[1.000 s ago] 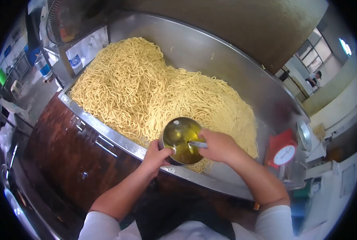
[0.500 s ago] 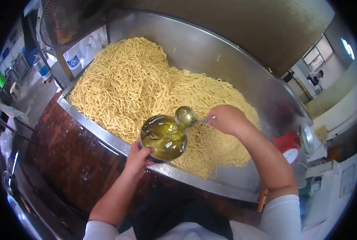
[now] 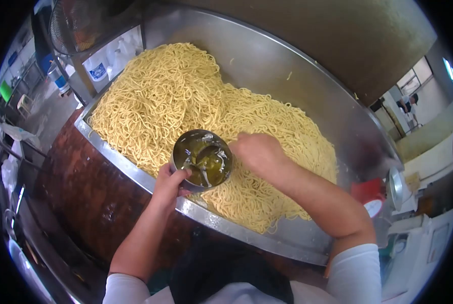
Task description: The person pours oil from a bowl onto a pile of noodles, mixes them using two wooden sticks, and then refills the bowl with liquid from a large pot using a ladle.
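Observation:
A big heap of yellow noodles (image 3: 186,101) fills a wide steel tray (image 3: 297,81). My left hand (image 3: 168,185) grips a round metal bowl (image 3: 201,159) of yellowish oil by its near side, holding it over the tray's front rim. My right hand (image 3: 257,152) holds a metal ladle (image 3: 206,154) whose cup is dipped into the oil in the bowl. The ladle's handle is mostly hidden by my fingers.
The tray's front rim (image 3: 135,172) runs diagonally above a dark red-brown cabinet (image 3: 89,202). A red scale (image 3: 371,197) stands at the tray's right end. A fan (image 3: 79,25) and white jugs (image 3: 97,68) are at the upper left. Another person (image 3: 409,104) stands far right.
The bowl has shifted left along the tray's rim. The ladle rose out of the oil over the noodles, then dipped back into the bowl.

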### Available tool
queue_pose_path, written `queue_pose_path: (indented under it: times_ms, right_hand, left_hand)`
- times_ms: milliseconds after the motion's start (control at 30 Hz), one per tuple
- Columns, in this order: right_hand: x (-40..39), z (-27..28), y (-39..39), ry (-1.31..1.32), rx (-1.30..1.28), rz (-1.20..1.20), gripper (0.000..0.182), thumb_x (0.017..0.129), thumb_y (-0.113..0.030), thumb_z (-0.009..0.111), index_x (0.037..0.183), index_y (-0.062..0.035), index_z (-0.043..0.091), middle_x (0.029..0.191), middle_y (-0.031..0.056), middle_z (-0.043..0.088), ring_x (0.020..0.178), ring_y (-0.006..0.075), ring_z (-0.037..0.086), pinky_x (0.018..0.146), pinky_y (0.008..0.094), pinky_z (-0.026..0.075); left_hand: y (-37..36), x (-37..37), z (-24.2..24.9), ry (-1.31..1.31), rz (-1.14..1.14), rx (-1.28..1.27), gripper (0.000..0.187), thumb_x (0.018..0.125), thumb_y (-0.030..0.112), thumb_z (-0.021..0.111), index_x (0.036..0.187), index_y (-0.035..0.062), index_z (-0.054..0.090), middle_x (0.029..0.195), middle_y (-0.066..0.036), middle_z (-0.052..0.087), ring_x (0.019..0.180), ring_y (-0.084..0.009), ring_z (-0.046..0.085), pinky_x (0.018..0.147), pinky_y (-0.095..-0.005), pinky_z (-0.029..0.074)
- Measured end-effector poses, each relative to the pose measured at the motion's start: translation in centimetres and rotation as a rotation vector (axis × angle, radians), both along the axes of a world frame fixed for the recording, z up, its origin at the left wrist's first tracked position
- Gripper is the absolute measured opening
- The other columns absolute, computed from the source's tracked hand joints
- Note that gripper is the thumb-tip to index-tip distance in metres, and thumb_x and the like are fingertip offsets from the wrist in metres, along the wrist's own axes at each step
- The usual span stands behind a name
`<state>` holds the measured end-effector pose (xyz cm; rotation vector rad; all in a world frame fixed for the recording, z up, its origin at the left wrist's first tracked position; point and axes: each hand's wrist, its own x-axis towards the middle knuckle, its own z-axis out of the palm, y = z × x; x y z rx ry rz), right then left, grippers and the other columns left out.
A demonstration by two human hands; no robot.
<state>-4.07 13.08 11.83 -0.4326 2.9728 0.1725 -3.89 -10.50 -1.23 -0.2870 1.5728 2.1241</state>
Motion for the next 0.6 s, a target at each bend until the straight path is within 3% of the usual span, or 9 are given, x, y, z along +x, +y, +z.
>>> queue_pose_path:
  times_ms: [33,67,100,167,267,400,500,567,600]
  right_hand:
    - [-0.2,0.0,-0.4,-0.158,0.140,-0.015,0.026,0.083,-0.008,0.058,0.103,-0.0130,0.073,0.096,0.0114,0.067,0.089,0.0303,0.068,0.074,0.0413,0.057]
    - [-0.7,-0.8,0.2,-0.125,0.087,-0.034,0.013,0.079,-0.013,0.065,0.083,-0.0150,0.077,0.088,0.0106,0.073,0.084,0.0305,0.071,0.075,0.0425,0.058]
    - [-1.0,-0.4,0.7,-0.120,0.086,-0.039,0.013,0.079,-0.013,0.065,0.083,-0.0150,0.077,0.088,0.0106,0.073,0.084,0.0305,0.071,0.075,0.0425,0.058]
    - [-2.2,0.7,2.2,-0.327,-0.115,-0.121,0.017,0.080,-0.017,0.064,0.091,-0.0132,0.077,0.091,0.0109,0.073,0.084,0.0289,0.071,0.076,0.0438,0.057]
    - [-4.0,0.8,5.2,-0.295,-0.197,-0.112,0.021,0.081,-0.022,0.065,0.095,-0.0124,0.077,0.091,0.0122,0.073,0.086,0.0285,0.071,0.078,0.0438,0.056]
    - [-7.0,1.3,9.3,-0.328,-0.180,-0.201,0.023,0.082,-0.022,0.065,0.100,-0.0130,0.076,0.097,0.0128,0.073,0.090,0.0286,0.070,0.082,0.0425,0.055]
    - [-10.4,-3.4,15.8,-0.361,-0.120,-0.391,0.026,0.084,-0.022,0.064,0.106,-0.0149,0.075,0.106,0.0128,0.072,0.096,0.0297,0.069,0.085,0.0426,0.054]
    - [-11.5,-7.4,20.8,0.027,0.044,-0.643,0.027,0.087,-0.016,0.061,0.111,-0.0155,0.073,0.109,0.0131,0.071,0.098,0.0318,0.068,0.085,0.0429,0.054]
    - [-10.5,-7.4,22.1,0.020,0.046,-0.651,0.027,0.087,-0.016,0.061,0.111,-0.0155,0.073,0.109,0.0131,0.071,0.098,0.0318,0.068,0.085,0.0429,0.054]
  left_hand:
    - [0.3,-0.5,-0.1,0.016,-0.004,-0.020,0.034,0.080,0.017,0.068,0.107,0.0006,0.056,0.082,-0.005,0.064,0.062,-0.0125,0.062,0.050,-0.0248,0.051]
    - [0.6,-0.9,-0.2,0.039,0.013,-0.057,0.033,0.080,0.018,0.069,0.105,0.0016,0.056,0.083,-0.005,0.064,0.064,-0.0126,0.062,0.050,-0.0251,0.051]
    - [0.8,-1.3,0.0,0.044,0.009,-0.058,0.033,0.080,0.018,0.069,0.105,0.0016,0.056,0.083,-0.005,0.064,0.064,-0.0126,0.062,0.050,-0.0251,0.051]
    - [1.0,-1.6,0.6,0.005,0.058,-0.079,0.033,0.080,0.017,0.069,0.106,0.0024,0.055,0.087,-0.005,0.064,0.067,-0.0124,0.063,0.050,-0.0253,0.051]
    - [0.6,-1.7,0.7,0.023,0.068,-0.079,0.034,0.080,0.017,0.069,0.108,0.0029,0.055,0.090,-0.005,0.064,0.070,-0.0128,0.063,0.051,-0.0254,0.052]
    - [-0.4,-1.0,0.3,-0.019,0.062,-0.076,0.039,0.080,0.017,0.067,0.114,0.0027,0.054,0.093,-0.006,0.065,0.074,-0.0141,0.066,0.057,-0.0271,0.055]
    - [-0.8,0.4,0.9,0.034,0.070,-0.059,0.042,0.080,0.015,0.065,0.117,0.0021,0.053,0.095,-0.006,0.066,0.074,-0.0137,0.066,0.056,-0.0257,0.055]
    - [-1.1,1.6,1.4,0.049,0.082,-0.008,0.044,0.079,0.015,0.064,0.120,0.0015,0.053,0.096,-0.006,0.066,0.073,-0.0126,0.066,0.055,-0.0227,0.055]
    - [-1.7,2.1,1.5,0.043,0.015,0.025,0.045,0.079,0.015,0.064,0.120,0.0014,0.053,0.097,-0.006,0.066,0.073,-0.0122,0.066,0.055,-0.0221,0.055]
